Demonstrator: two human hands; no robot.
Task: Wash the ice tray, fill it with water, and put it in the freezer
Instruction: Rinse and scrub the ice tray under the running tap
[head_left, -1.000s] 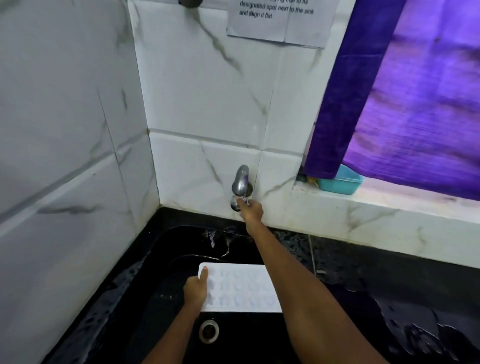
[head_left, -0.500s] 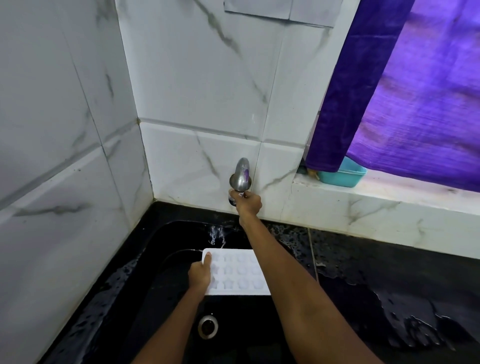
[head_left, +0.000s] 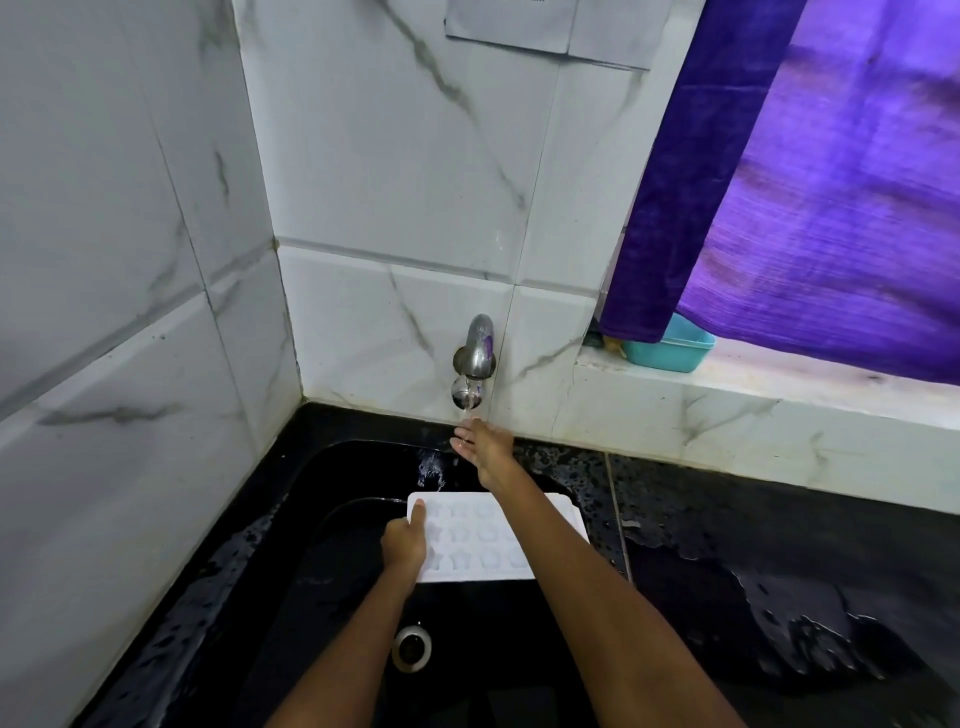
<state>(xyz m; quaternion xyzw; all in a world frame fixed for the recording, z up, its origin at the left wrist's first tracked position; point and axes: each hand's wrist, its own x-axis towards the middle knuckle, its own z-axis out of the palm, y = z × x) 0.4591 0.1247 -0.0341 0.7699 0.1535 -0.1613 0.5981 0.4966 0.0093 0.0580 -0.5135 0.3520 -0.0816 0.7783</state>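
A white ice tray with star-shaped cells is held level over the black sink. My left hand grips its left edge, thumb on top. Its right part is hidden behind my right forearm. My right hand is stretched out with straight fingers just under the steel tap on the tiled wall. A thin stream of water runs from the spout onto those fingers.
The round steel drain lies in the sink bottom near me. A wet black counter extends right. A teal tub sits on the white ledge under a purple curtain. Tiled walls close in the left and back.
My right hand has let go of the tap and dropped below the spout with fingers straightened. Water now runs. My left hand keeps its hold on the tray.
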